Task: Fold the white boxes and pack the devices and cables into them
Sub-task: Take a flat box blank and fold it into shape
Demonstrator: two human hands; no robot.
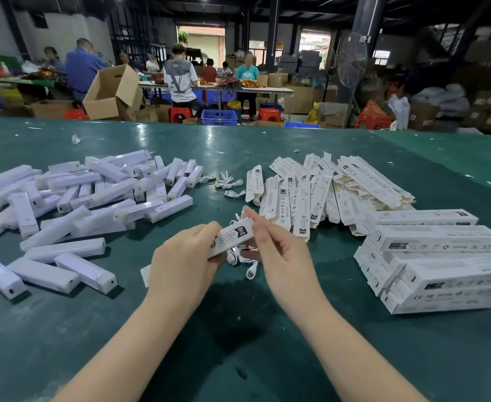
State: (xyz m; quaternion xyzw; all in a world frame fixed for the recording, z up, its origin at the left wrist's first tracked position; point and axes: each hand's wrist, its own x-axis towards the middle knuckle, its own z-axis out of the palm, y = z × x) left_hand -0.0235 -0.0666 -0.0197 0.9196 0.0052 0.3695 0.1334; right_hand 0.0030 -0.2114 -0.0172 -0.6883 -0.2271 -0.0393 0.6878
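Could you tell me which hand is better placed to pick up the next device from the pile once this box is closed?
Left, probably. The left hand grips the box on the side nearest the device pile, while the right hand sits toward the flat boxes.

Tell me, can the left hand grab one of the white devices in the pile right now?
Probably not yet. The left hand is gripping the white box together with the right hand. The device pile lies uncovered to its left, so nothing else blocks it.
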